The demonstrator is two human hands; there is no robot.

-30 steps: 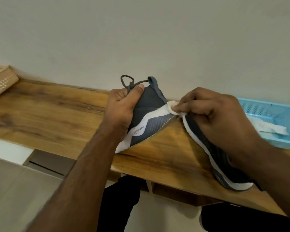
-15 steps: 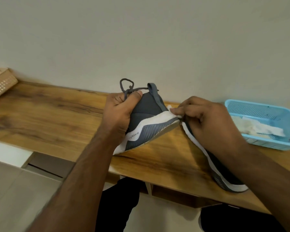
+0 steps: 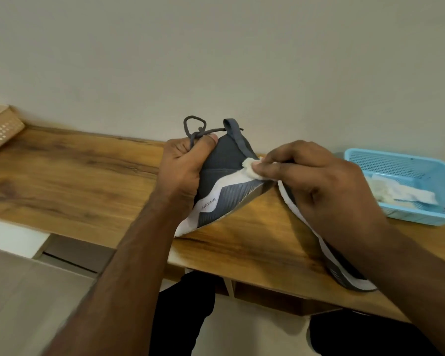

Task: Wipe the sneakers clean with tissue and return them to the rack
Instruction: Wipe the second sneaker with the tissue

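**Wiping the heel of a grey sneaker at the bench**

Holding the grey sneaker (image 3: 226, 181) tilted on its side near the back edge of the wooden bench (image 3: 70, 181), the left hand (image 3: 183, 173) had its fingers curled round the upper, the thumb pressed against the top by the dark lace loop (image 3: 194, 127). The sole faced down and toward the front edge, its white midsole band running diagonally, and its lower end met the bench top.

The right hand (image 3: 316, 186) pinched a small wad of white tissue (image 3: 251, 167) between thumb and fingertips and pressed it against the white midsole at the heel, just below the grey pull tab (image 3: 233, 129). The other fingers were folded in toward the palm.

A second sneaker (image 3: 344, 268) lay under the right hand and forearm, stretching from the middle of the bench out to the front edge, its white sole rim showing along the left side; much of it was hidden by the arm.

At the right end of the bench sat a light blue plastic basket (image 3: 398, 163) with perforated walls, holding crumpled white tissue (image 3: 401, 194). At the far left end, against the wall, the corner of a tan perforated basket (image 3: 0, 129) reached into view. Below the front edge of the bench the person's dark-clothed legs (image 3: 180, 317) showed above a pale tiled floor (image 3: 28, 304).
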